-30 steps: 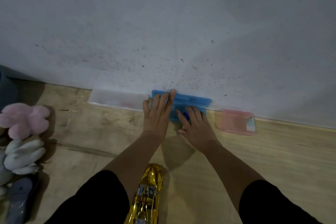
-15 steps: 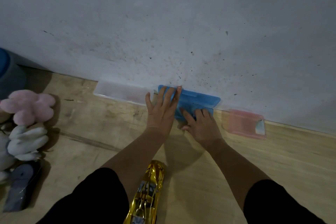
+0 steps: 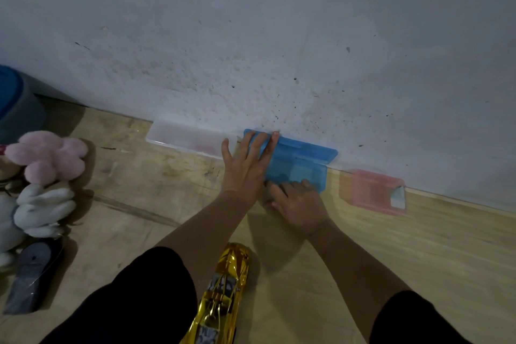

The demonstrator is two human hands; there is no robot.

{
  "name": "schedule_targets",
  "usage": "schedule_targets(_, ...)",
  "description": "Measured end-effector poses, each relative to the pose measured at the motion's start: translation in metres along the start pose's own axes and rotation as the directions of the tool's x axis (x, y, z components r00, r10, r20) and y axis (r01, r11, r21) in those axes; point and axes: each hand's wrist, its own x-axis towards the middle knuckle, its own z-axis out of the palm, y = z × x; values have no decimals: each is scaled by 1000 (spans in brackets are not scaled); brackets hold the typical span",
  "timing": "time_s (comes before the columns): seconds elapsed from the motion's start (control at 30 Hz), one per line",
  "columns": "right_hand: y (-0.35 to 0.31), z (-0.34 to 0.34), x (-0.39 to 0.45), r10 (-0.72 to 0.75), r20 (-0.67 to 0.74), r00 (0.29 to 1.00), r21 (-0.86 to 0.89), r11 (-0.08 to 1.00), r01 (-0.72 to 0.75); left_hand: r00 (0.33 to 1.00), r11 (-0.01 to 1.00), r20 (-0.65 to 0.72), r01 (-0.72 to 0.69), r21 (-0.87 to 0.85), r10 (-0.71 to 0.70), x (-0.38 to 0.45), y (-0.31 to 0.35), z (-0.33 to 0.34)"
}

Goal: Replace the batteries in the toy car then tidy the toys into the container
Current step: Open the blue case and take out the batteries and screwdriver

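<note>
Against the wall, your left hand [image 3: 247, 165] lies flat, fingers straight, on the open blue case [image 3: 297, 163]; your right hand [image 3: 300, 204] fingers curl at its front edge; gold toy car [image 3: 223, 296] waits untouched behind the case, toys untidied

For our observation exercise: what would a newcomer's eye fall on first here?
Both hands meet on the open blue plastic case at the foot of the wall: left hand flat on it, right hand at its front edge. A shiny gold toy car lies between the forearms, nearest the camera.
</note>
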Motion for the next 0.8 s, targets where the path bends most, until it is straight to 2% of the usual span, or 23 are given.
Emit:
schedule_targets(0.1, -2, 8, -5, 10, -3, 1000, 31, 999, -9, 997, 999, -77, 21, 30, -18, 0, -2, 5)
schedule_targets(0.27, -2, 15, -10, -5, -18, 1000, 47, 999, 6, 999, 999, -54, 4, 32, -3, -1, -3, 5)
schedule_targets(0.37, -2, 13, -9, 10, -29, 1000, 23, 1000, -9, 996, 1000, -85, 9, 25, -7, -1, -4, 5)
schedule_targets(0.5, 3, -5, -2, 210, -97, 973, -18, 977, -212, 995, 999, -89, 50, -19, -51, 0, -5, 2)
schedule_targets(0.63, 10, -25, 3, 384, 21, 923, -14, 923, -384, 999, 998, 6, 51, 45, -52, -4, -1, -7)
schedule_targets(0.8, 0, -35, -7, 337, 80, 938, -17, 941, -337, 999, 1000, 32, -3, 22, 2, -25, -2, -2)
